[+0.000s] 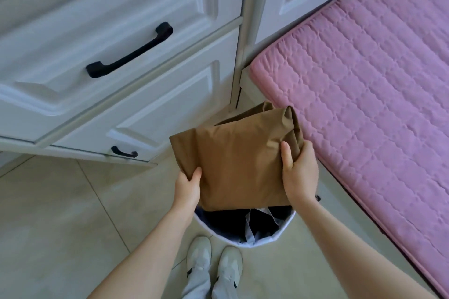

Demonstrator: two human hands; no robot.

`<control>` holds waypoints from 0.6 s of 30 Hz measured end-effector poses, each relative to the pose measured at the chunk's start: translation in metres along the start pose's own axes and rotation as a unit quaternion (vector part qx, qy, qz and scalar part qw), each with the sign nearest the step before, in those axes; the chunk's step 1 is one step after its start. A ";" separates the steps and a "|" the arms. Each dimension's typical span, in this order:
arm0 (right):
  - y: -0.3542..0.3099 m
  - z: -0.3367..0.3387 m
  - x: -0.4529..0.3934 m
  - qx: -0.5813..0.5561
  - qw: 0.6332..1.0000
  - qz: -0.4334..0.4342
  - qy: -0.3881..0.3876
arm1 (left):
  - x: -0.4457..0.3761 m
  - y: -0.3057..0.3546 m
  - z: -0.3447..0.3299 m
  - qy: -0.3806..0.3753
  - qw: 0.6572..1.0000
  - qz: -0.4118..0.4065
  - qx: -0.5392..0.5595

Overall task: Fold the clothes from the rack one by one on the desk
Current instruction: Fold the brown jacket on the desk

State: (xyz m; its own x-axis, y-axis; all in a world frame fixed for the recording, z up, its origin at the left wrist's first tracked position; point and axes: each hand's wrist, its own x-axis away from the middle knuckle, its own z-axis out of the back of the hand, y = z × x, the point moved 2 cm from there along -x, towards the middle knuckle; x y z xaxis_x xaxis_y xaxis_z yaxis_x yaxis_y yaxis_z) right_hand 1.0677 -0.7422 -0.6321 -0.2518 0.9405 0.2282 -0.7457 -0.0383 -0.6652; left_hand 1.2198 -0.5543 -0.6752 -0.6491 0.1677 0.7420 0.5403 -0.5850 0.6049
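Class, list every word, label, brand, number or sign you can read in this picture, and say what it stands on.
None: no readable text appears anywhere.
Folded brown garment: plain, no label showing.
White drawers: no lettering.
White shoes: no legible brand.
Pink quilted mat: no print.

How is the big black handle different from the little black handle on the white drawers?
The upper handle looks much larger than the lower handle from this view. The upper handle sits on the upper drawer and slants up to the right; the lower handle sits on the lower drawer, near its bottom edge, lying nearly level. Both are black bar pulls on white fronts.
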 end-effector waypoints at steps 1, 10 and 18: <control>0.010 -0.013 0.003 0.012 1.000 -0.008 -0.006 | -0.006 -0.009 -0.002 0.011 1.000 0.006 -0.021; 0.067 -0.065 0.000 0.136 0.988 -0.038 -0.065 | -0.032 -0.038 -0.038 0.056 0.970 0.048 -0.234; 0.119 -0.109 -0.031 0.238 0.944 -0.106 -0.204 | -0.072 -0.059 -0.059 0.048 0.954 0.117 -0.271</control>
State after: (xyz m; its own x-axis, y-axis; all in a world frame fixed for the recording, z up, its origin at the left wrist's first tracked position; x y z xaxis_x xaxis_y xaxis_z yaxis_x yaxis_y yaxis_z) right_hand 1.0543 -0.7386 -0.7956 -0.2091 0.7395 0.6398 -0.9744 -0.1024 -0.2001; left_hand 1.2030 -0.5787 -0.7810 -0.6055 -0.0759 0.7922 0.3374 -0.9260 0.1692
